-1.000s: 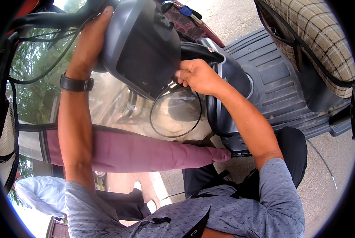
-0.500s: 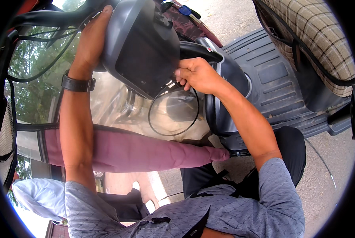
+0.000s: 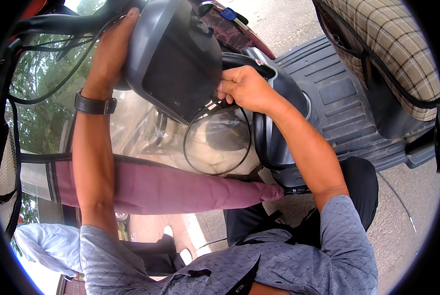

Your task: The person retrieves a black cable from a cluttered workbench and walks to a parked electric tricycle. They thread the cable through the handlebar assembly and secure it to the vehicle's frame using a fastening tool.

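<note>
A dark grey plastic housing (image 3: pixel 175 64) with rounded edges stands tilted at the upper middle. My left hand (image 3: pixel 112 56) grips its left side, the thumb along the edge and the other fingers hidden behind it. At the housing's lower right edge my right hand (image 3: pixel 247 88) is closed, thumb against curled fingers. A thin black cable (image 3: pixel 250 142) hangs below in a round loop and runs up to these fingers. The fingertips partly hide where the cable meets the housing.
A clear windscreen sheet (image 3: pixel 43 118) and a purple padded cover (image 3: pixel 156 189) lie left and below. The grey ribbed footboard (image 3: pixel 323 93) and a plaid seat (image 3: pixel 402 54) are at right. Another person's light sleeve (image 3: pixel 50 243) shows at lower left. A loose cable (image 3: pixel 399 201) lies over the ground.
The cable loop has grown larger, its curve reaching lower and farther right. My right hand has shifted slightly upward; my left hand stays on the housing.
</note>
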A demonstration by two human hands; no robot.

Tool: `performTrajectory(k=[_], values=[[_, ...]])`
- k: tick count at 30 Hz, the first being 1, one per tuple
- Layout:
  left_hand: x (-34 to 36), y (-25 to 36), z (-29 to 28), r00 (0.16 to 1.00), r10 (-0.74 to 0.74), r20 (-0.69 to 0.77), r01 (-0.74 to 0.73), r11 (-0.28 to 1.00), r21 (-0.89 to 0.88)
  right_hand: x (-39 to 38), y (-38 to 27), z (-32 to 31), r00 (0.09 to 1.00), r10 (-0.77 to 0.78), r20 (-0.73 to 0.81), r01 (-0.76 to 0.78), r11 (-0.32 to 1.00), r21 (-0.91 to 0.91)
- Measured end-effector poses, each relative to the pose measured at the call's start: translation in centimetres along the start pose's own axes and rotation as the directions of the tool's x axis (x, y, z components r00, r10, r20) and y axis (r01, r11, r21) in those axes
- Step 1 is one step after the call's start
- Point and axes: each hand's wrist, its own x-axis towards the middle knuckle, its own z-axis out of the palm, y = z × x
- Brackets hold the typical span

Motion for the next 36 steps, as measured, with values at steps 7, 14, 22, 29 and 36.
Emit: performTrajectory(k=[7,14,22,29,36], values=[[-0.2,-0.2,-0.2,0.999,0.042,0.02,-0.043,0.999,0.006,-0.4,-2.4,-0.4,0.997,0.058,0.06,-0.052,0.994,-0.092],[0.2,-0.5,-0.7,0.995,0.026,0.096,-0.021,0.998,-0.052,-0.8,-2.3,-0.2,0.998,0.057,0.009,-0.057,0.997,0.051],[0.5,-0.7,-0.8,0.998,0.031,0.062,-0.033,0.999,0.021,-0.9,-1.9,-0.5,0.998,0.03,0.052,-0.037,0.989,0.146],[0.5,-1.2,-0.6,0.999,0.01,-0.046,-0.011,1.0,-0.016,-1.8,-1.4,-0.6,0.998,0.059,0.025,-0.061,0.994,0.086],[0.6,-1.3,-0.4,0.994,0.02,-0.107,-0.012,0.997,0.073,-1.9,-0.8,-1.2,0.984,0.153,0.088,-0.124,0.955,-0.271]])
